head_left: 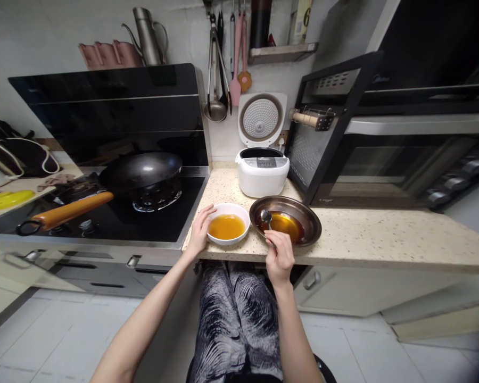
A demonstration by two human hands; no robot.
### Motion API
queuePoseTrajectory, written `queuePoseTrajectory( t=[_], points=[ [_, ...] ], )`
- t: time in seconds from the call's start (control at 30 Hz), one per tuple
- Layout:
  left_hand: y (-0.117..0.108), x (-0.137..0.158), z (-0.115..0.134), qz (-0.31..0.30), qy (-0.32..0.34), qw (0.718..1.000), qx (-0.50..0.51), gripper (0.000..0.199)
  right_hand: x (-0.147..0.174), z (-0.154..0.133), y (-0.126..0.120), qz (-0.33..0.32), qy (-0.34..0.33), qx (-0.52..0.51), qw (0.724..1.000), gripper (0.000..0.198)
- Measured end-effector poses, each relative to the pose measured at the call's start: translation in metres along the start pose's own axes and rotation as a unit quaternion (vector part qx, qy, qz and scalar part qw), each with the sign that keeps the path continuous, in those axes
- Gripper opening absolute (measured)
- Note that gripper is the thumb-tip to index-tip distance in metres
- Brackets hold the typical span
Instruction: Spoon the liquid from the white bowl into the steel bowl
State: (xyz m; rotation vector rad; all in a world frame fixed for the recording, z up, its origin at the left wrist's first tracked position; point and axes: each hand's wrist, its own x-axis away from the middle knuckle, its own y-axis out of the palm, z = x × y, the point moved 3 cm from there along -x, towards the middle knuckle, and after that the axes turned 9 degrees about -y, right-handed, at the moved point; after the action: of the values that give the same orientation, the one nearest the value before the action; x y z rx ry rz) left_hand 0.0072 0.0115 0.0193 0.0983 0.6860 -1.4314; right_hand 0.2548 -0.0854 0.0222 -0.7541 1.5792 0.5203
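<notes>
Near the counter's front edge stands a white bowl (211,239) of clear amber liquid (226,227). My left hand (201,229) grips its left rim, fingers over the edge and thumb low on the side. Just right of it is a dark metal bowl (312,223), with darker amber liquid (285,225) pooled in the bottom. My right hand (280,256) is closed around the handle of a metal spoon (265,216). The spoon's head is over the left inside of the metal bowl; whether it touches the bowl I cannot tell.
Behind the bowls, a white rice cooker (262,178) stands with its lid up. A black wok (143,173) with a wooden handle (74,210) sits on the stove at left. On the right are a black rack (309,143) and an oven (383,165).
</notes>
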Motion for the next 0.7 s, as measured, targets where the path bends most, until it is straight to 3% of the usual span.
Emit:
queuePoseTrajectory(
  t=[0.7],
  points=[
    [0.0012,-0.0006,-0.0024,0.003,0.0,1.0,0.005,0.04,0.001,0.0008,0.0056,0.014,0.02,0.019,1.0,0.021]
  ],
)
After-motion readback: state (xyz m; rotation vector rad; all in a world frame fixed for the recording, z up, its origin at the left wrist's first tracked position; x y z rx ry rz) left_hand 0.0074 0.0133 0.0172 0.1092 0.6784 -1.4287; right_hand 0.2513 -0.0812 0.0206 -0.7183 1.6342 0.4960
